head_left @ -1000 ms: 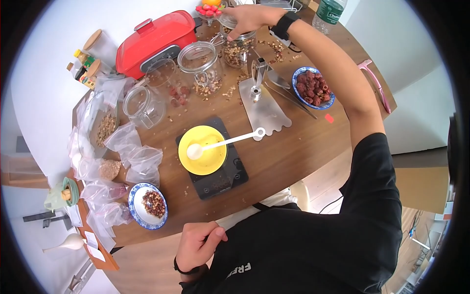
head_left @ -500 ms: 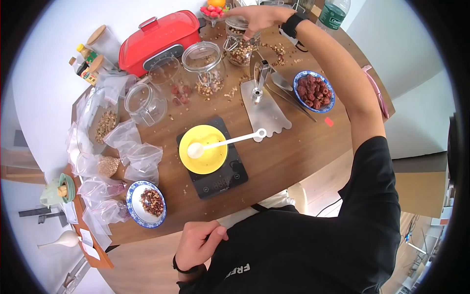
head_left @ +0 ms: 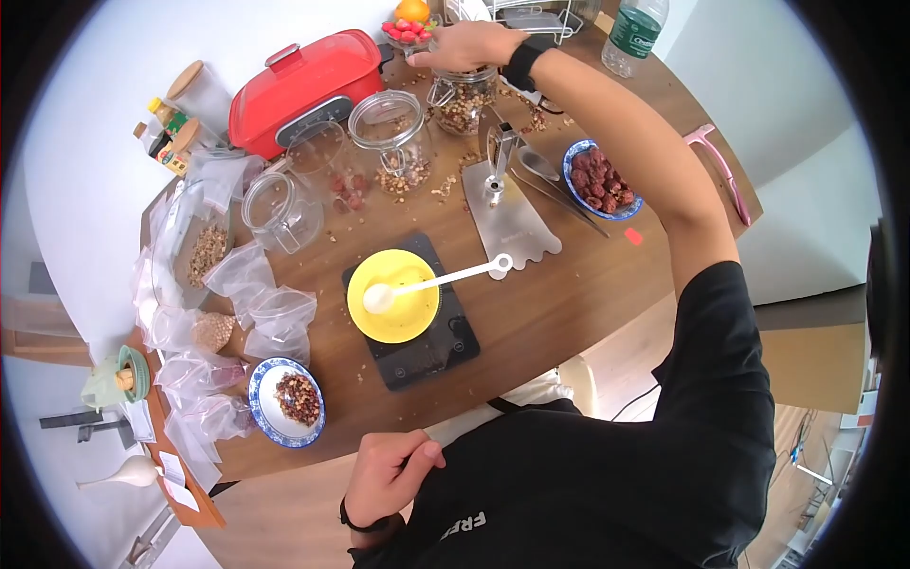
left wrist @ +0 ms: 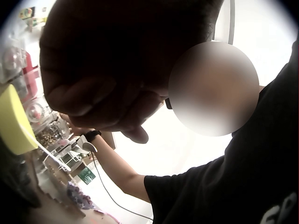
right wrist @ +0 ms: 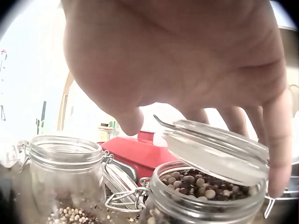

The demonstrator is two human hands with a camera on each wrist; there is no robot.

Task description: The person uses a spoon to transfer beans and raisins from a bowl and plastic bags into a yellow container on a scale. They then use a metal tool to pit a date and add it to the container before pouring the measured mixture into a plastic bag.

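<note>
My right hand [head_left: 471, 47] is over a clip-top glass jar [head_left: 466, 104] at the table's far side. In the right wrist view, the jar's glass lid [right wrist: 217, 151] tilts above its mouth. Extended fingers [right wrist: 279, 154] reach behind and beside the lid, one right at its edge; the thumb hangs apart. Brown, dark and pale round pieces [right wrist: 201, 184] fill the jar. A wire clasp [right wrist: 128, 198] hangs loose on its side. My left hand [head_left: 387, 477] stays before my torso, loosely curled and holding nothing.
Another glass jar [head_left: 389, 142] stands left of it, by the red cooker [head_left: 303, 95]. A yellow bowl [head_left: 408, 318] with a white spoon sits on a black scale [head_left: 431, 365]. Dried red fruit [head_left: 597, 180] fills a bowl near my right forearm. Plastic bags [head_left: 275, 318] lie left.
My right hand has shifted left and flattened over the jar, its thumb swinging from pointing down to pointing left. The left hand keeps its place.
</note>
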